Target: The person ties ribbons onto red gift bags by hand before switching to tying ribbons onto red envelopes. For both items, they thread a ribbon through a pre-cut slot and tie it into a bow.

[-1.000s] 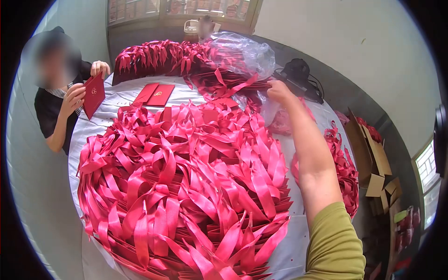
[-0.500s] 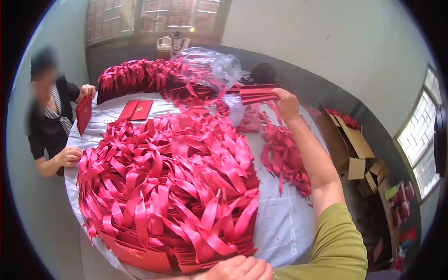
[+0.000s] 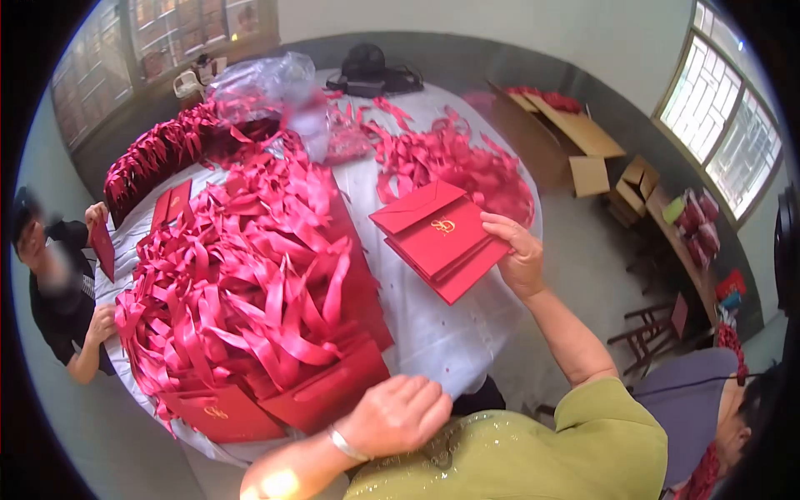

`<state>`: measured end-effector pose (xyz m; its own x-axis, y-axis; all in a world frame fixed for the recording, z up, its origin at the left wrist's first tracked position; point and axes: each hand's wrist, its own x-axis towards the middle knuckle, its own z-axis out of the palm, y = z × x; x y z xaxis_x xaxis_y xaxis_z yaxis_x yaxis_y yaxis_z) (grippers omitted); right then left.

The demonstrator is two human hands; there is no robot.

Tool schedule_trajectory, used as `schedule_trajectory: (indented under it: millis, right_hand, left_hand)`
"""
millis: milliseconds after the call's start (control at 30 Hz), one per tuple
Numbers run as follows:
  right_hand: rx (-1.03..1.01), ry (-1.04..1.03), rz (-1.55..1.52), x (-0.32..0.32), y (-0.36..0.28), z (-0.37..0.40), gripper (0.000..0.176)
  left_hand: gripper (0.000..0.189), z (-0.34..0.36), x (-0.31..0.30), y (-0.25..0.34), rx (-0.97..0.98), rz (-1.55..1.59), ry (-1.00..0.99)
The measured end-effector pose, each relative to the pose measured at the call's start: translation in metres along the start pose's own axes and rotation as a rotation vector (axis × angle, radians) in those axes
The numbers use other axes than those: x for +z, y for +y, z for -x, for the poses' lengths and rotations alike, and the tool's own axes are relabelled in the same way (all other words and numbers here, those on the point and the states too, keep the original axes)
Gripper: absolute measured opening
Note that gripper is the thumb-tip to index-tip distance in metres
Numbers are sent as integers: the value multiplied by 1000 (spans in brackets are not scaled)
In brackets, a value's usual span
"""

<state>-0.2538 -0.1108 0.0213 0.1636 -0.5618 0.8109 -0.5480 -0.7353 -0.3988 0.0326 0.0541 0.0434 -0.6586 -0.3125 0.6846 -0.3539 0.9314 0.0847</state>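
Observation:
My right hand [image 3: 517, 252] pinches several folded red paper gift bags [image 3: 442, 237] by their right edge, held above the white tablecloth. A gold monogram shows on the top one. My left hand [image 3: 398, 417], with a silver bracelet at the wrist, is curled closed in front of my chest. Nothing sticks out of its fingers, though the palm is turned away. Beside it stands a big pack of upright red gift bags [image 3: 325, 387], most of them covered by loose glossy pink-red ribbons [image 3: 242, 275].
Across the table a co-worker's hand [image 3: 97, 215] holds a red bag [image 3: 102, 248]. More ribboned bags [image 3: 154, 162], clear plastic wrap [image 3: 262, 79] and a ribbon heap [image 3: 450, 158] lie on the tablecloth [image 3: 433, 342]. Cardboard boxes [image 3: 575, 125] stand right. Another person [image 3: 692, 408] is at lower right.
My right hand has brought the red bags from the far side of the table nearer to me. The view has swung right, and my left hand shows more fully.

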Motion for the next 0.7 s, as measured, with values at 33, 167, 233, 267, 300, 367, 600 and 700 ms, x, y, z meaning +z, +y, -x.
schedule_trajectory:
  millis: [33,167,233,267,300,367,600,700]
  right_hand:
    - [8,-2,3,-7,-11,11,32]
    - [118,-98,-242,-36,-20,29,26]
    - [171,-169,-339,-52,-13,19,18]
    - [201,-233,-363,-61,-6,11,15]
    - [216,-304,-435,-69,5,3,10]
    - [230,-425,-594,-75,19,-15,6]
    - [376,-739,-1403,-42,35,-42,14]
    - [327,-768,-1502,-4,35,-31,17]
  left_hand:
    - [16,0,6,1,-44,28,-4]
    - [28,-13,14,8,-212,79,-25]
    - [31,-21,16,10,-207,93,-6]
    - [31,-27,15,11,-198,96,-14]
    - [31,-33,13,12,-187,75,20]
    - [31,-40,11,12,-184,39,59]
    - [64,-65,26,3,-410,-38,-144]
    - [74,-74,35,5,-359,-27,-191]
